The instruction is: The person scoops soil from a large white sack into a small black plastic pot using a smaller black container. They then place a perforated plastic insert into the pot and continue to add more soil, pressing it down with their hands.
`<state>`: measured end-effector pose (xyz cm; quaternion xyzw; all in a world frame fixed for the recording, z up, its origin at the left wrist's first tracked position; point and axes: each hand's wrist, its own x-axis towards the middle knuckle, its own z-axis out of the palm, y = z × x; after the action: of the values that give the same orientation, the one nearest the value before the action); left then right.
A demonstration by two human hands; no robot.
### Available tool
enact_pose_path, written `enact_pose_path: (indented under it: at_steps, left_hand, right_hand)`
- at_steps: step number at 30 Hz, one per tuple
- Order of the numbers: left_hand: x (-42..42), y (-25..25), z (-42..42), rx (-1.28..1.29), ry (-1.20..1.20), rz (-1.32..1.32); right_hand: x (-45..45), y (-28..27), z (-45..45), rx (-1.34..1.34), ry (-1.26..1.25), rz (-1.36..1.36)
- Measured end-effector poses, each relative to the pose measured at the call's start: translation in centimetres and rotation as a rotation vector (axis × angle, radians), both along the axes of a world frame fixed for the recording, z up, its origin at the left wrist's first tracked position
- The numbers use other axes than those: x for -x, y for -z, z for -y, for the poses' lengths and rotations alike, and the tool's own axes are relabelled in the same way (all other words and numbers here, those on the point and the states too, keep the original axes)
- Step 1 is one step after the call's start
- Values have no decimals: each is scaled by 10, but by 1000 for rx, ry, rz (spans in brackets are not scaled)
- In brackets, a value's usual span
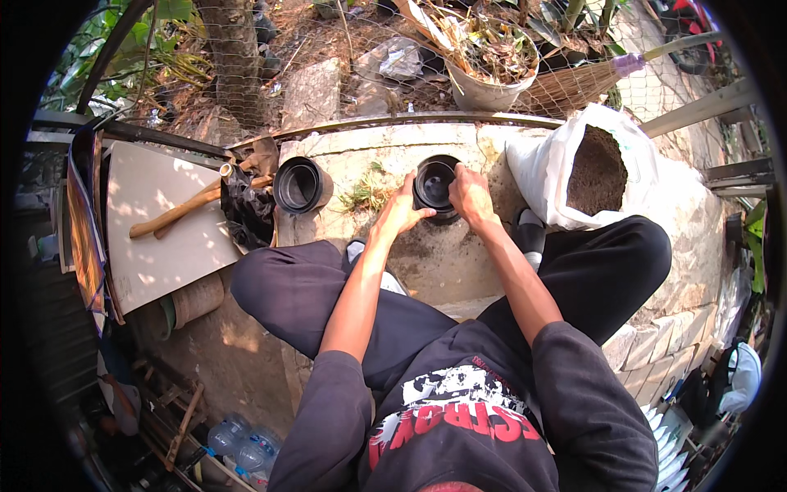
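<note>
On the paving before me stands a black plastic plant pot (438, 184), apparently nested with another. My left hand (401, 209) touches its left side, thumb near the front rim, and my right hand (471, 192) grips the right rim. Further left is a second stack of black plastic pots (301, 186). A small clump of grass-like plants (367, 192) lies between the two stacks. To the right, an open white sack (541, 166) holds dark soil (597, 172).
A pale board (154, 264) at the left bears wooden-handled tools (178, 215) beside a black plastic bag (249, 212). Wire mesh runs along the far edge; behind it are a bucket of dry leaves (492, 95) and a broom (572, 86). Plastic bottles (246, 446) lie at lower left.
</note>
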<state>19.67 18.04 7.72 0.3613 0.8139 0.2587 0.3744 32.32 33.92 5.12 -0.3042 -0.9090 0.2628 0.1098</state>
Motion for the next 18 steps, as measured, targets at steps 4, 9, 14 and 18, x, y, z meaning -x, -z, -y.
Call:
enact_pose_path:
  at_steps: [4,9,14,18]
  left_hand:
    - [0,4,0,11,-3,12]
    - [-1,6,0,6,5,-51]
    - [1,5,0,3,-8,-7]
    - [1,8,2,-46,-8,2]
  right_hand:
    - [-2,-8,-11,116,49,-123]
    - [-6,-24,-16,105,-3,-45]
    - [-8,-16,-14,-39,11,75]
    - [-2,-31,-25,41,34,29]
